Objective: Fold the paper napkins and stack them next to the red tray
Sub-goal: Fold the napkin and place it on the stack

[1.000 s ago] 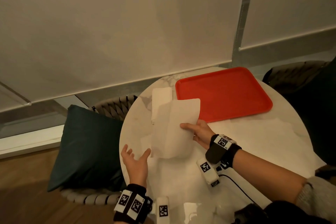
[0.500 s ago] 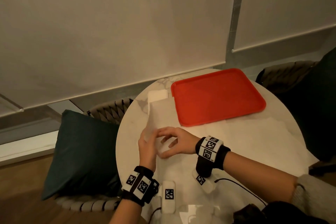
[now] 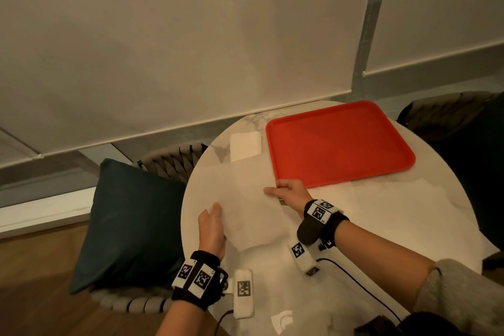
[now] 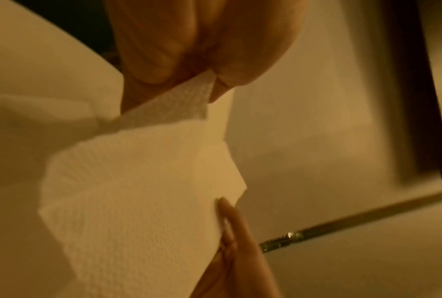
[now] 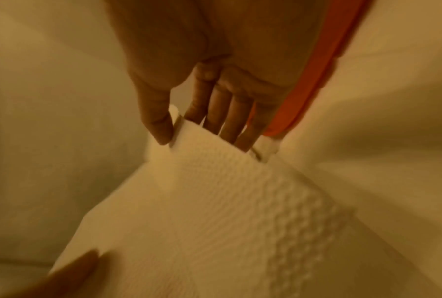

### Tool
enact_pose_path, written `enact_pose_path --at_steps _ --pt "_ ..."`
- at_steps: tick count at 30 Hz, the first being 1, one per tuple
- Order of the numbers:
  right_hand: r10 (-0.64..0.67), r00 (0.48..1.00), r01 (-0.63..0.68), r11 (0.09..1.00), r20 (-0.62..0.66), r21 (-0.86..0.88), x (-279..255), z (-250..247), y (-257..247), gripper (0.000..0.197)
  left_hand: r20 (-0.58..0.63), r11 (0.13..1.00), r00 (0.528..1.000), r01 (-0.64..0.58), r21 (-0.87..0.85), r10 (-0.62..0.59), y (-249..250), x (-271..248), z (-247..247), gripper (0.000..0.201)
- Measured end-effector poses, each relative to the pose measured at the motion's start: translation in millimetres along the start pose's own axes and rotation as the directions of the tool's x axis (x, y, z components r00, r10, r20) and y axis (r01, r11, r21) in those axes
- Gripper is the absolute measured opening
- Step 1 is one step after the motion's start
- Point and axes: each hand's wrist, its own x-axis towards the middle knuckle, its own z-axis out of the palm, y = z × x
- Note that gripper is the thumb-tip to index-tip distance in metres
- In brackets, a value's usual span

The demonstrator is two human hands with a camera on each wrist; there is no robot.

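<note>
1. The fingers of the right hand are pinching one edge of the open napkin, thumb on one side and the other fingers behind it; the right wrist view shows this clearly.
2. The fingers of the left hand are also closed on the napkin, pinching a corner of it, as the left wrist view shows.
3. The napkin is held between the two hands, low over the tabletop, just in front of the near left corner of the red tray. I cannot tell if its far part already lies on the tabletop.
4. What is done: a folded white napkin, or a small stack, already lies on the tabletop just beside the left edge of the tray. I cannot tell how many napkins are in it.
5. What is left, in my judgement: the napkin in the hands is still open, so it must be folded and then put on the stack. The head view seems to show more white paper at the near edge of the tabletop, but this is not clear.
6. The head view alone shows the whole layout: tray, stack and both hands together. The wrist views do not show the stack, but only they show the grip of each hand and the embossed texture of the paper. The right wrist view also shows the tray edge close behind the fingers.
</note>
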Motion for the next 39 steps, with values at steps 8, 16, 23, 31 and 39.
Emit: enact_pose_path --at_steps 8,16,23,31,39 --pt "0.005 0.99 -0.017 0.996 0.138 0.092 0 45 -11 0.017 0.321 0.853 0.933 -0.298 0.428 0.164 -4 7 36 0.056" --pt "0.011 0.997 -0.028 0.968 0.071 0.248 29 47 -12 0.038 0.381 0.565 0.918 -0.372 0.736 0.108 10 18 38 0.094" --pt "0.058 0.997 -0.066 0.979 0.048 0.194 78 32 -31 0.033 0.233 0.931 0.944 -0.285 0.226 0.232 33 85 18 0.039" --pt "-0.016 0.998 0.022 0.995 -0.062 0.094 142 30 -52 0.061 0.348 0.948 0.923 -0.245 0.202 0.165 56 162 33 0.032" --pt "-0.187 0.979 0.15 0.931 -0.081 -0.334 187 20 -40 0.068 0.46 0.851 0.884 -0.305 0.427 0.086 63 241 44 0.059"
